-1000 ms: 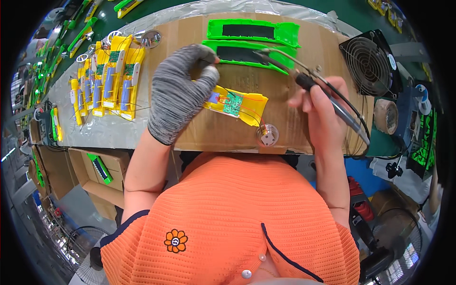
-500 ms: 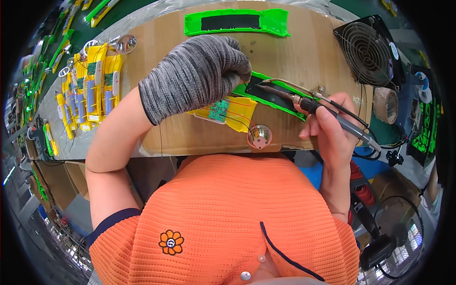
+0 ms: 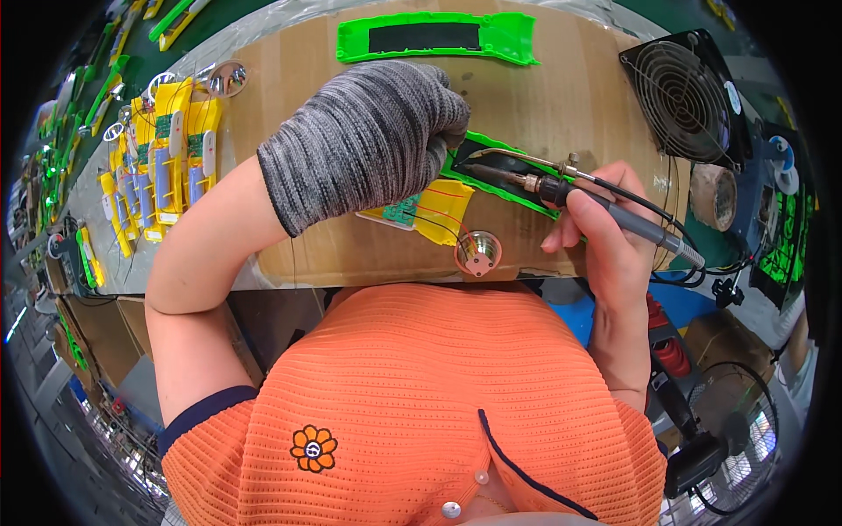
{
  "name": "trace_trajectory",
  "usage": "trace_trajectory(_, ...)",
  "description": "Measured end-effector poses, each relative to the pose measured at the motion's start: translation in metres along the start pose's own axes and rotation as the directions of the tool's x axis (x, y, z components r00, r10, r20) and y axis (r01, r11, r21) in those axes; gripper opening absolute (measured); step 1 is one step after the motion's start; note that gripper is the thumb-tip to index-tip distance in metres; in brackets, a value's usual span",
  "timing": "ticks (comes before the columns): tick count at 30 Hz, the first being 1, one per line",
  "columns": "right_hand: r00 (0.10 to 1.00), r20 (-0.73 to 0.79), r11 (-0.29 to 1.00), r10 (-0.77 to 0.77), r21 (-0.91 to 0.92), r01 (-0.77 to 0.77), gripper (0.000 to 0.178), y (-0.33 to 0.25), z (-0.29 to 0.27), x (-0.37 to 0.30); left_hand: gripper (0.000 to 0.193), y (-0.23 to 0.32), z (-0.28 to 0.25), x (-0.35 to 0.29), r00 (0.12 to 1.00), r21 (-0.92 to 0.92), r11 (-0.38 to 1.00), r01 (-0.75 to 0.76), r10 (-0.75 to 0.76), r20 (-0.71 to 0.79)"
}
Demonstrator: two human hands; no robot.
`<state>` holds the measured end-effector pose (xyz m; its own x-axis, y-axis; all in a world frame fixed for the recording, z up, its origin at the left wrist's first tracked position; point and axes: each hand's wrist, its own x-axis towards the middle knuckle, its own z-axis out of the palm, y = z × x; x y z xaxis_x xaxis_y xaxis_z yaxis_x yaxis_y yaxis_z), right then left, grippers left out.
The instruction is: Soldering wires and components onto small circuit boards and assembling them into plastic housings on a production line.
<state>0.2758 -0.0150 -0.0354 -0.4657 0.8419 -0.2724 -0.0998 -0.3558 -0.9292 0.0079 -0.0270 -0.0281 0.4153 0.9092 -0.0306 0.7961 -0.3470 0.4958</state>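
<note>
In a grey knitted glove, my left hand is closed, its fingertips tucked out of sight at the left end of a green plastic shell with a black inside. What those fingers pinch is hidden. My right hand holds a soldering iron with a thin metal tube fixed along it. The iron's tip points left, over the shell. Partly under my left hand lies a yellow housing with a green circuit board. Red and black wires run from it to a round silver lamp cup near the table's front edge.
Another green shell lies at the back of the cardboard-topped table. Several wired yellow housings are grouped at the left. A black fan and a roll of tape stand on the right.
My left hand has shifted slightly right and covers more of the circuit board. The soldering iron has moved a little left and down, its tip still over the shell.
</note>
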Motion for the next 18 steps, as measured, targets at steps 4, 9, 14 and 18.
trace_trajectory(4,1.0,-0.016,1.0,0.017,0.001,-0.017,0.011,0.0,0.0,0.001,0.012,0.002,0.0,-0.001,1.0,0.016,1.0,0.016,-0.016,-0.01)
trace_trajectory(9,0.999,-0.039,0.997,0.014,0.07,-0.011,0.013,0.002,-0.004,0.001,0.012,0.002,-0.001,0.0,1.0,0.017,1.0,0.008,-0.008,-0.005)
trace_trajectory(14,0.998,-0.02,0.99,-0.064,0.122,0.066,0.013,0.006,-0.012,-0.002,0.012,0.002,-0.001,-0.001,1.0,0.025,0.999,0.021,-0.021,0.02)
trace_trajectory(18,0.991,-0.013,0.985,-0.133,0.113,0.133,0.012,0.007,-0.021,-0.008,0.011,0.003,0.0,-0.001,1.0,0.024,1.0,0.005,-0.005,-0.005)
